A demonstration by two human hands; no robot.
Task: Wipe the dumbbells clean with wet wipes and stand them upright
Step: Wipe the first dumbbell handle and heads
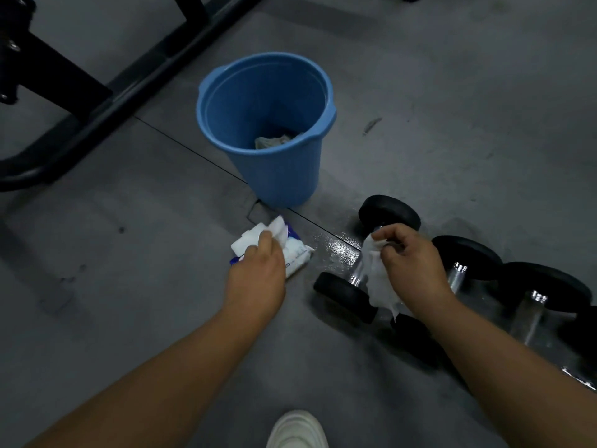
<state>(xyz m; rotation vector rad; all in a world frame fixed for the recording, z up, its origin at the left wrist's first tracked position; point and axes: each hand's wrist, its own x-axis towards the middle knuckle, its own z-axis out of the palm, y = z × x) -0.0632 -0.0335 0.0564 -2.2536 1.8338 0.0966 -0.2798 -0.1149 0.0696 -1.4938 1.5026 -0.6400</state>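
Note:
Three black dumbbells with chrome handles lie on their sides on the grey floor at the right: the nearest one (387, 215), a second (465, 257) and a third (546, 286). My right hand (410, 257) pinches a crumpled white wet wipe (378, 279) above the first dumbbell's handle. My left hand (258, 270) rests on the white and blue wipes pack (297, 253), its fingers on a wipe (255, 236) sticking out of the pack's top.
A blue plastic bucket (226, 101) stands just beyond the pack, with used wipes at its bottom. A black metal equipment frame (97, 98) crosses the upper left. My white shoe (295, 430) shows at the bottom edge.

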